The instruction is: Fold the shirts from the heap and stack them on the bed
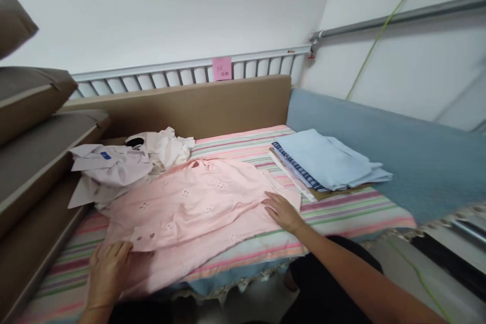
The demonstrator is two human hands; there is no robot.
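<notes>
A pink blouse [193, 192] with small cut-out flower patterns lies spread on a striped cloth [341, 217], its near edge running over the front of the seat. At its lower left corner, my left hand [108, 271] has its fingers curled closed on the hem. My right hand [283, 212] rests on the blouse's right side, fingers stretched out over the fabric. To the right of that hand is a stack of folded clothes [322, 157], light blue on top. Crumpled white shirts [114, 164] lie beyond the blouse at the left.
Brown cushions [45, 147] are piled along the left side. A brown padded board [212, 106] stands at the back, before a white radiator [144, 82] with a pink note [222, 68]. A blue padded side [379, 131] runs along the right. A green cord [374, 45] hangs there.
</notes>
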